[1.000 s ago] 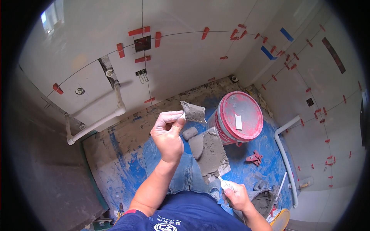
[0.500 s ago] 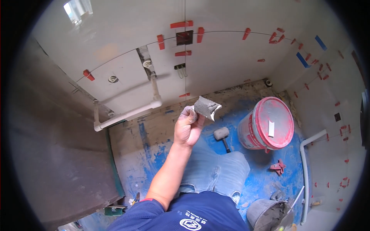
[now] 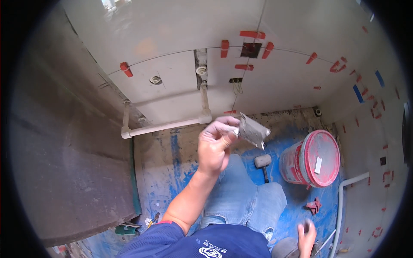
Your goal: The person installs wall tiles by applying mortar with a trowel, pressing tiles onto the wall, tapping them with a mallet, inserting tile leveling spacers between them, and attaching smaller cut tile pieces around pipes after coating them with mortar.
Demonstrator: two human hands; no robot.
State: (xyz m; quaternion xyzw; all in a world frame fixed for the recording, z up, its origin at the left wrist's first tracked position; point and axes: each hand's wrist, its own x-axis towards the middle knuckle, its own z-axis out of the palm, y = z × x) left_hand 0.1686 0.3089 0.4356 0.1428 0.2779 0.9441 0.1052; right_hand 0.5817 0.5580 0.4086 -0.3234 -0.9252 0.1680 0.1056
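My left hand (image 3: pixel 214 139) is raised in front of me, thumb and fingers pinching one edge of a small broken tile piece (image 3: pixel 254 131). Grey mortar covers the face of the piece, and its far edge is jagged. Low on the right, my right hand (image 3: pixel 306 241) is over a grey mortar bucket (image 3: pixel 284 248) with its fingers curled in. A dark patch shows at those fingers; whether it is a held thing or smeared mortar is not clear. Hand and shirt hide most of the bucket.
A rubber mallet (image 3: pixel 263 161) lies beyond my knees. Right of it stands a red-lidded pail (image 3: pixel 323 144) with a white strip on its lid. A red rag (image 3: pixel 314 206) and a white pipe (image 3: pixel 340 202) are farther right. White pipework (image 3: pixel 167 127) runs along the wall with red tile wedges (image 3: pixel 224 48).
My left hand has turned the tile piece and moved slightly right and lower in the picture. My right hand has come into view above the bucket. The whole view has shifted.
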